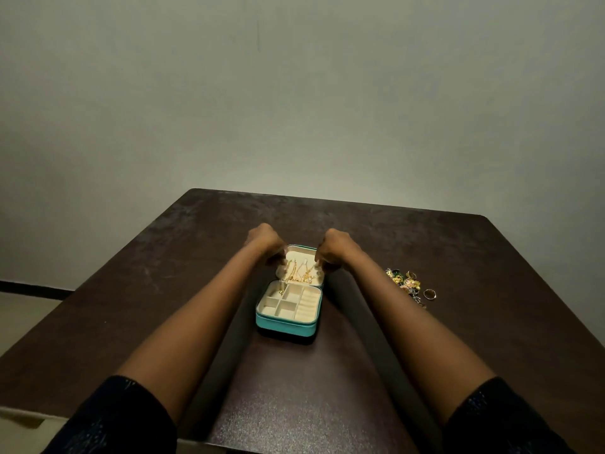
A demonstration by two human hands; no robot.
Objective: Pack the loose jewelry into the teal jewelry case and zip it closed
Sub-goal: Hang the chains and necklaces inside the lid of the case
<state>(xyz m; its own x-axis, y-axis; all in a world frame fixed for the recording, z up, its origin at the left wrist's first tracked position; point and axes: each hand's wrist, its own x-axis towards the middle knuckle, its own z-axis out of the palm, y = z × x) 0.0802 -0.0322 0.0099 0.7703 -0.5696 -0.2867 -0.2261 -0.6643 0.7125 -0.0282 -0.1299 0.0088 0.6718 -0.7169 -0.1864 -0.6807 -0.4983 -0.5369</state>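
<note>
Hovering over the open teal jewelry case (285, 325) mid-worktop (425, 244), the left hand (270, 245) and right hand (334, 249) are fussing with gold chains (299, 273) in the lid, probably hanging them tangle-free; each grip's curled, can't tell if pinching, and the loose jewelry (406, 283) is waiting off right.

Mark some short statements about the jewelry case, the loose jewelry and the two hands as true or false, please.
1. Some gold chains lie in the lid of the teal jewelry case. True.
2. The case is zipped shut. False: it lies open.
3. The loose jewelry pile lies left of the case. False: it lies to its right, on the table.
4. The left hand and the right hand are both at the lid. True.
</note>
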